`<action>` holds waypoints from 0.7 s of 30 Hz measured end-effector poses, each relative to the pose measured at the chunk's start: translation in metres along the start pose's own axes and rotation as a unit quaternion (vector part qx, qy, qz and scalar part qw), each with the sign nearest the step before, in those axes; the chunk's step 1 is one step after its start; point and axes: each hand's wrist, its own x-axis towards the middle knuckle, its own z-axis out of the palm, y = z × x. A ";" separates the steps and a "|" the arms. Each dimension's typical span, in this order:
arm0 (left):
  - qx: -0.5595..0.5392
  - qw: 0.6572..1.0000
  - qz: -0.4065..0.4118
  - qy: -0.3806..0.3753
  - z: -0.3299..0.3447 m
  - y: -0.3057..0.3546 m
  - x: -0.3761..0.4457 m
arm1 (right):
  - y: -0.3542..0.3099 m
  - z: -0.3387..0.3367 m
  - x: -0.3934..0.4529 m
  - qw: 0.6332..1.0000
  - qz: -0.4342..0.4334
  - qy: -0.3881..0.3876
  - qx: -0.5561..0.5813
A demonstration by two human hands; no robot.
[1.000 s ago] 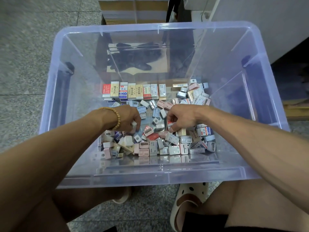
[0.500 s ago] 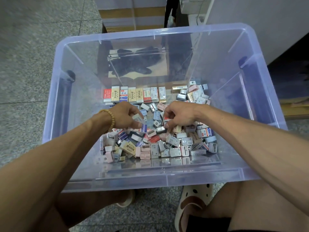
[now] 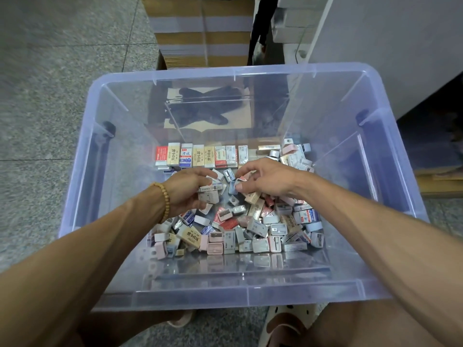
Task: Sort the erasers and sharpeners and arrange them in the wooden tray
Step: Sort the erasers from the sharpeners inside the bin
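Since earlier, both hands are raised slightly above the pile (image 3: 240, 221) in the bin (image 3: 82, 196). Erasers (image 3: 209, 192) are clutched by the left hand (image 3: 186, 190); seemingly a sharpener (image 3: 233, 187) is pinched by the right hand (image 3: 266, 177). Fingertips are partly hidden.

Clear bin (image 3: 82, 186), jumbled erasers and sharpeners (image 3: 253, 226), left hand (image 3: 186, 190), right hand (image 3: 265, 177) each gripping pieces

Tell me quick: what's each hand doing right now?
Left hand: closed on several small boxed erasers.
Right hand: pinching a small pale blue plastic sharpener.
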 end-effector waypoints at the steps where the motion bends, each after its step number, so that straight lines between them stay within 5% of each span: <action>1: -0.001 1.000 0.008 0.007 0.000 0.001 0.001 | -0.001 0.000 0.001 1.000 -0.001 0.001 0.011; 14: 0.038 0.996 0.059 0.058 -0.005 0.002 0.011 | 0.004 0.003 0.001 0.996 0.011 -0.014 -0.092; 21: 0.077 0.993 0.071 0.062 -0.003 0.001 0.012 | 0.000 0.000 -0.005 0.998 -0.007 0.045 -0.031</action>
